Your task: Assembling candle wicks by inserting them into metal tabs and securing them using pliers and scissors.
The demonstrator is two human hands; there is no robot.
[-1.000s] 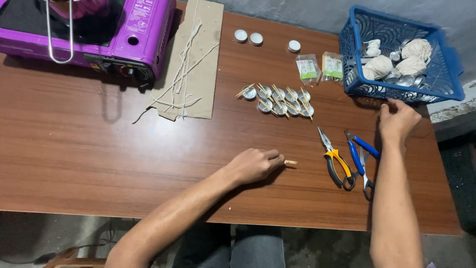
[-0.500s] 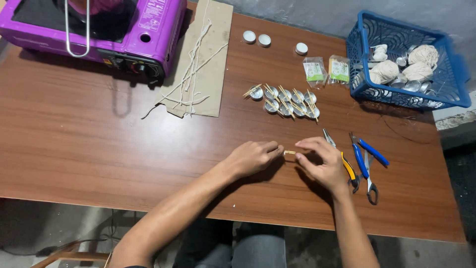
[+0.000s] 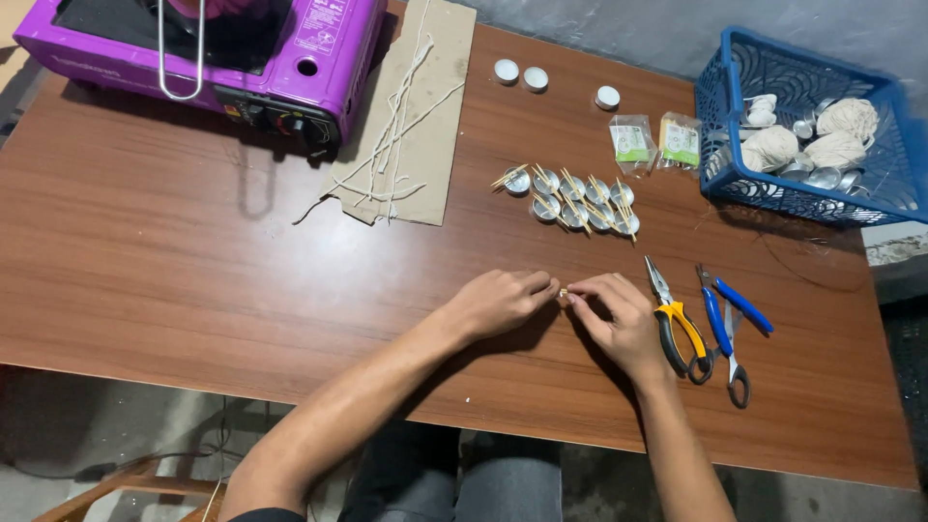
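Table (image 3: 174, 290) of brown wood fills the view, both forearms lying across it toward the middle. Far up and left of the fingers sits a purple stove (image 3: 208, 48), with a cardboard sheet (image 3: 411, 126) strewn with pale wicks beside it. Up and right of the fingers stands a blue basket (image 3: 744, 184) holding balls of string and metal cups. Just above the fingers lie rows of small tin cups (image 3: 575, 198) with sticks in them. Right of the fingers, just beside the right hand, lie yellow-handled pliers (image 3: 677, 324) and blue-handled scissors (image 3: 730, 324). Left hand (image 3: 498, 302) and right hand (image 3: 614, 314) meet fingertip to fingertip, each pinched on an end of a tiny pale stick (image 3: 564, 291) held just above the wood.
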